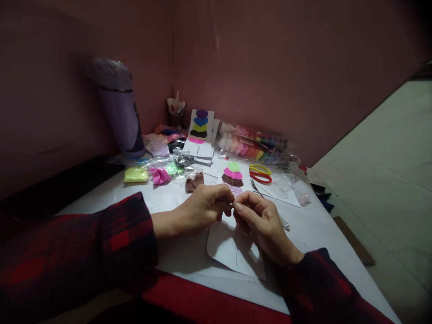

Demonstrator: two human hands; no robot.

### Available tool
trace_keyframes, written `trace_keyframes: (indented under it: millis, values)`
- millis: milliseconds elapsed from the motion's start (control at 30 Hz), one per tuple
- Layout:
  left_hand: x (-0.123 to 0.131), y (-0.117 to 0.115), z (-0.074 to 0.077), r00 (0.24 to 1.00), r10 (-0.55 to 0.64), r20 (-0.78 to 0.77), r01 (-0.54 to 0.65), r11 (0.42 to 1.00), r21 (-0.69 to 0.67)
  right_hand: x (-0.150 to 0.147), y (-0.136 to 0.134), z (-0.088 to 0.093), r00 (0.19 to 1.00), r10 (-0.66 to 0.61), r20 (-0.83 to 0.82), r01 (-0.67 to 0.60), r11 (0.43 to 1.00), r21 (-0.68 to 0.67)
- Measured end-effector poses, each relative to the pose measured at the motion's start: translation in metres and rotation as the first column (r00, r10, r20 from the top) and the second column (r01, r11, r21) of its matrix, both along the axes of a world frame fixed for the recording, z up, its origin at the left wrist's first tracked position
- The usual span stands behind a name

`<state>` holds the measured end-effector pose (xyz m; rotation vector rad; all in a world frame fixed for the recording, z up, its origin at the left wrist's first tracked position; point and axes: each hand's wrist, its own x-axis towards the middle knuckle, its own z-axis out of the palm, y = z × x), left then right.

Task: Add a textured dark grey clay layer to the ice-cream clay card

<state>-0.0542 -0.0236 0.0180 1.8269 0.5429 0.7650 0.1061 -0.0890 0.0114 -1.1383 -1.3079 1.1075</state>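
Note:
My left hand [207, 204] and my right hand [259, 220] meet fingertip to fingertip above a white card. Both are closed in a pinch, and whatever sits between the fingers is too small and hidden to name. Under them lies the card [219, 245], bearing a thin dark line [236, 252] that could be drawn or a thread; I cannot tell which. Just beyond my fingers, stacked bands of green, pink, brown and lilac clay-like material [232, 175] cover another white sheet, its lower part hidden by my hands.
Yellow-and-red-handled scissors [260, 174] and a fork [255, 186] lie to the right. Soft lumps in yellow [135, 174], pink [159, 176] and brown [194, 182] sit left. Behind are a banded card [202, 146], a plastic pack [253, 141] and a purple tumbler [121, 117].

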Motion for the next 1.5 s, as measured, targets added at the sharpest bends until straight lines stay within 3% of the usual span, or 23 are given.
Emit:
trace_keyframes:
  millis: [167,333,533,800,1500]
  values:
    - [0.0013,-0.0012,-0.0026,0.997,-0.05,0.061,0.06,0.984,-0.165,0.0005,0.0001,-0.0015,1.0,-0.002,-0.016,0.002,1.0,0.011]
    - [0.0019,-0.0014,-0.0034,0.999,-0.032,0.038,0.036,0.992,-0.119,0.0007,0.0003,-0.0023,1.0,0.005,-0.016,-0.005,1.0,0.004]
    - [0.0013,-0.0026,-0.0031,0.997,-0.059,0.04,0.066,0.979,-0.195,0.0005,-0.0001,-0.0005,0.997,0.035,-0.075,-0.034,0.999,0.012]
    - [0.0003,-0.0041,-0.0018,0.996,-0.071,0.05,0.079,0.98,-0.182,0.0014,-0.0013,0.001,0.993,0.058,-0.098,-0.058,0.998,0.003]
    - [0.0042,0.0024,-0.008,0.973,-0.151,0.174,0.209,0.896,-0.391,0.0007,-0.0012,0.0018,0.992,0.085,-0.092,-0.085,0.996,0.008]
